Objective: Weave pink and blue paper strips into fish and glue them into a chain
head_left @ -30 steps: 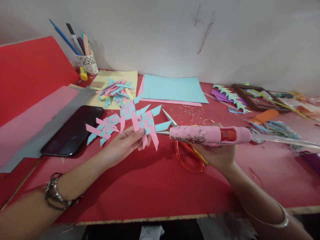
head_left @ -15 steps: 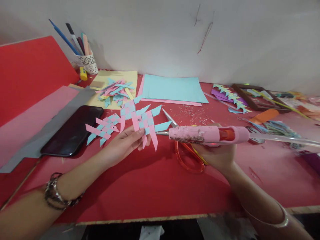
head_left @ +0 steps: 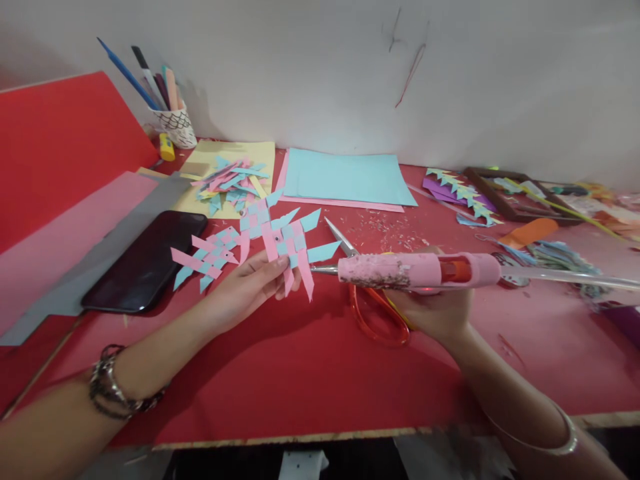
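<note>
Between thumb and fingers, my left hand (head_left: 255, 283) pinches a woven paper fish (head_left: 291, 241) of pink and light blue strips, raised above the table. My right hand (head_left: 437, 310) is wrapped round a pink hot glue gun (head_left: 390, 270), partly hidden beneath its body. The metal nozzle points left, close to the fish's pink strips; whether it touches them I cannot tell. A clear glue stick (head_left: 565, 275) sticks out of the gun's back. Beside my left hand lie two more woven fish, one at the left (head_left: 213, 257) and another behind the held one (head_left: 255, 219).
Scissors (head_left: 381, 317) with orange-red handles lie under the glue gun. A black phone (head_left: 145, 263) rests at the left. Farther back are a pile of paper strips (head_left: 235, 181), light blue sheets (head_left: 345, 177), a pen cup (head_left: 175, 125) and a brown tray (head_left: 520, 197).
The glue gun's nozzle has drawn back very slightly from the fish. My left hand and the paper fish have shifted only a touch to the left.
</note>
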Demonstrator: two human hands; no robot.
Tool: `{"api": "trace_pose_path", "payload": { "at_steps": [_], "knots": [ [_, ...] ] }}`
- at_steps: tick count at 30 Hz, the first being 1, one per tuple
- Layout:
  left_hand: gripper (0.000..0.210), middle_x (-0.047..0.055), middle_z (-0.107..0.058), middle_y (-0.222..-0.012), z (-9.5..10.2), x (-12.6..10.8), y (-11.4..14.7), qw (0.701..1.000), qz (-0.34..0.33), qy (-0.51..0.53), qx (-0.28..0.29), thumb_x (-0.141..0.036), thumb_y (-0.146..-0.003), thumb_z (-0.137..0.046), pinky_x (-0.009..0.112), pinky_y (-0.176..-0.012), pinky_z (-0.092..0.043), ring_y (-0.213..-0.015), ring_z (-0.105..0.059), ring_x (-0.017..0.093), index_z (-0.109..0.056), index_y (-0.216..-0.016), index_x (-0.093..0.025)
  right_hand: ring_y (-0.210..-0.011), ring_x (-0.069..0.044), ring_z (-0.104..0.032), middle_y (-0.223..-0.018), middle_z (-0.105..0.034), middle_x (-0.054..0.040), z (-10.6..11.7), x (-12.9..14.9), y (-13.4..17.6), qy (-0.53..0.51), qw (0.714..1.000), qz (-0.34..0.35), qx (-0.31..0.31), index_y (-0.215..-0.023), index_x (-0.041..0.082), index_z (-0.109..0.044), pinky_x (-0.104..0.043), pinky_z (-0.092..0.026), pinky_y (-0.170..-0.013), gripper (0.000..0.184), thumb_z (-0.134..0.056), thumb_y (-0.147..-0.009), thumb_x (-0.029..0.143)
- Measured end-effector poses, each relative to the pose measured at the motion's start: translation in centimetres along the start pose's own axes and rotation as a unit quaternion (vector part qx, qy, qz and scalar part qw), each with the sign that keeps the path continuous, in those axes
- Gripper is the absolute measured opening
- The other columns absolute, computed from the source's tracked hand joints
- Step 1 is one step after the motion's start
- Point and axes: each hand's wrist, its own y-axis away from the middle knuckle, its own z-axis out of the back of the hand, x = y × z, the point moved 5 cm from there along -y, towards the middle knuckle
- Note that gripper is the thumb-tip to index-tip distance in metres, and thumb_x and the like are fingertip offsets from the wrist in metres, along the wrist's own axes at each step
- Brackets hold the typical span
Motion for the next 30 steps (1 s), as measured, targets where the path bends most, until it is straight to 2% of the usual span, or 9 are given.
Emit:
{"api": "trace_pose_path", "payload": {
  "at_steps": [8, 15, 19, 30],
  "knots": [
    [0.023, -0.001, -0.055, -0.055, 0.07, 0.0, 0.01, 1.0, 0.0, 0.004, -0.006, -0.032, -0.075, -0.061, 0.021, -0.05, -0.038, -0.051, -0.046, 0.008, -0.057, -0.057, -0.018, -0.041, -0.009, -0.052, -0.051, -0.056, 0.0062, -0.08, -0.28, 0.3, -0.002, 1.0, -0.007, -0.009, -0.063, 0.022, -0.048, -0.018, -0.042, -0.037, 0.017, -0.065, -0.065, 0.021],
    [0.02, -0.002, -0.057, -0.059, -0.18, -0.05, 0.11, 1.0, -0.003, 0.019, 0.015, -0.033, -0.074, -0.063, 0.018, -0.049, -0.037, -0.051, -0.047, 0.007, -0.059, -0.063, -0.017, -0.038, -0.009, -0.049, -0.046, -0.052, 0.0063, -0.11, -0.18, -0.03, 0.017, 1.0, -0.011, -0.007, -0.059, 0.022, -0.046, -0.019, -0.04, -0.035, 0.019, -0.063, -0.066, 0.023],
    [0.025, -0.002, -0.056, -0.058, -0.21, -0.08, 0.01, 1.0, -0.007, 0.006, 0.02, -0.032, -0.076, -0.06, 0.018, -0.05, -0.038, -0.051, -0.046, 0.006, -0.058, -0.058, -0.016, -0.038, -0.009, -0.049, -0.046, -0.053, 0.0064, -0.13, -0.22, 0.02, 0.008, 1.0, -0.015, -0.009, -0.059, 0.021, -0.046, -0.019, -0.04, -0.035, 0.018, -0.063, -0.065, 0.021],
    [0.021, -0.002, -0.056, -0.058, -0.14, -0.17, 0.11, 1.0, -0.003, -0.01, 0.001, -0.033, -0.074, -0.062, 0.02, -0.049, -0.037, -0.05, -0.046, 0.007, -0.057, -0.063, -0.017, -0.039, -0.009, -0.05, -0.047, -0.055, 0.0061, -0.16, -0.33, 0.0, 0.006, 1.0, -0.03, -0.004, -0.06, 0.022, -0.048, -0.019, -0.042, -0.036, 0.016, -0.063, -0.066, 0.023]
  ]
}}
